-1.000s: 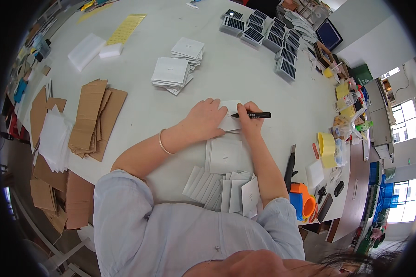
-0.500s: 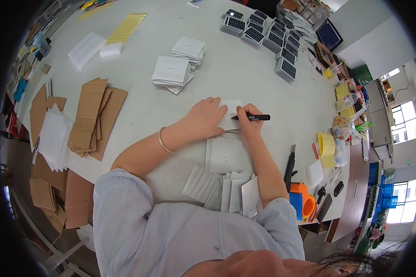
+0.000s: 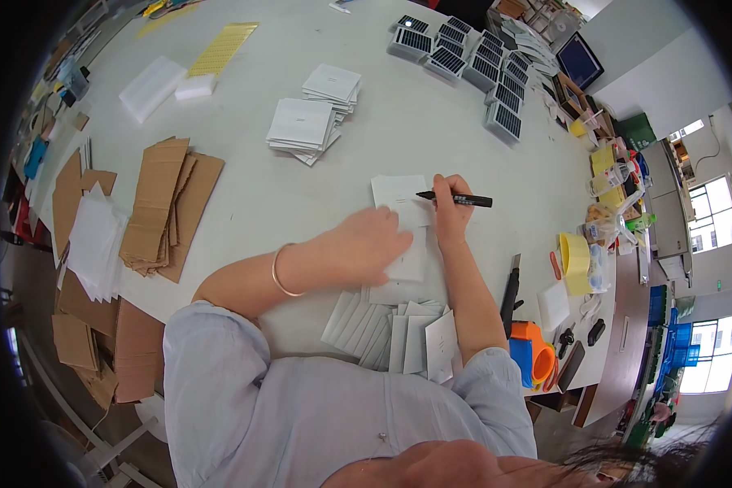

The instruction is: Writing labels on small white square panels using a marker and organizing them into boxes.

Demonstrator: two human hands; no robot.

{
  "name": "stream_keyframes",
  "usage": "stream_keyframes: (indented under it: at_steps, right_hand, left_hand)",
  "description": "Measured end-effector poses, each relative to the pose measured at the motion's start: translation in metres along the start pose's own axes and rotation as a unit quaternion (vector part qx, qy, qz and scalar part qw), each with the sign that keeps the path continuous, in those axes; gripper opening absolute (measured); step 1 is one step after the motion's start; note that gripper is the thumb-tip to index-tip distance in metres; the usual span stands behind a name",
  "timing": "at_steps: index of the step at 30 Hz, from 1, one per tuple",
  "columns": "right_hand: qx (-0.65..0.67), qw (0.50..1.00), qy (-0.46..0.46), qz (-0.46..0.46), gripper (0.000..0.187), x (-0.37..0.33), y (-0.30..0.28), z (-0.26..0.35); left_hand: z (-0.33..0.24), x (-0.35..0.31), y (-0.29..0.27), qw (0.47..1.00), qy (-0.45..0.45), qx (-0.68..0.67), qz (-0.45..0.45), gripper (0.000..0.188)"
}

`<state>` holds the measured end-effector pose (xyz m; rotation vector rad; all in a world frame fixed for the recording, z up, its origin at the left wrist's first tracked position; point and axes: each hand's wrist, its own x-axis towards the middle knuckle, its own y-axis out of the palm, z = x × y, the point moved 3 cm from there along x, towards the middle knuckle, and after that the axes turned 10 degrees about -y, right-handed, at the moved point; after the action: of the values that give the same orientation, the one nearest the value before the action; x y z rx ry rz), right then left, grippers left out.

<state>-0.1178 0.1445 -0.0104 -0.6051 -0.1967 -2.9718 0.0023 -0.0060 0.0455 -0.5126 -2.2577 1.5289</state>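
My right hand [image 3: 452, 218] grips a black marker pen [image 3: 477, 201], its tip pointing left over a white card [image 3: 392, 189] with small dark marks. My left hand [image 3: 364, 246] rests just nearer to me, over another stack of white cards [image 3: 408, 264]; its fingers are smeared by motion, so their hold is hidden. Closer to my body, more white cards [image 3: 354, 321] lie fanned out in overlapping rows. Farther off are two piles of white cards [image 3: 299, 122].
Cardboard pieces [image 3: 156, 203] and white sheets [image 3: 93, 244] lie at left. Small solar-panel units [image 3: 447, 62] stand at the far right. A black utility knife [image 3: 510, 297] and an orange-and-blue tape dispenser [image 3: 537, 358] lie beside my right forearm.
My left hand has drawn back toward me, off the upper card and onto the nearer stack. My right hand has lifted slightly right and away with the marker pen.
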Motion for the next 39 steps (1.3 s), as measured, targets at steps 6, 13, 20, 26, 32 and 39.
stream_keyframes:
  at_steps: [6, 13, 20, 26, 32, 39]
  right_hand:
    - [-0.100, 0.991, -0.022, 0.081, 0.028, -0.003, 0.018, 0.002]
    - [-0.133, 0.985, -0.021, 0.103, 0.026, -0.004, 0.024, 0.000]
    - [-0.151, 0.981, -0.050, 0.110, 0.024, -0.005, 0.022, 0.001]
    - [-0.138, 0.983, -0.052, 0.109, 0.028, -0.009, 0.014, 0.001]
    - [-0.147, 0.978, -0.051, 0.136, 0.028, -0.010, 0.017, 0.002]
    - [-0.153, 0.981, -0.045, 0.114, 0.029, -0.011, 0.017, 0.003]
  left_hand:
    - [-0.006, 0.006, 0.001, 0.989, -0.041, 0.032, 0.139, 0.047]
    - [0.038, 0.026, 0.007, 0.985, -0.146, 0.029, -0.086, 0.052]
    - [0.045, 0.028, 0.016, 0.986, -0.157, -0.003, -0.054, 0.052]
    - [0.047, 0.028, 0.018, 0.986, -0.128, 0.008, -0.106, 0.048]
    - [0.044, 0.028, 0.012, 0.986, -0.158, -0.004, -0.046, 0.048]
    - [0.047, 0.028, 0.015, 0.987, -0.155, -0.002, -0.050, 0.048]
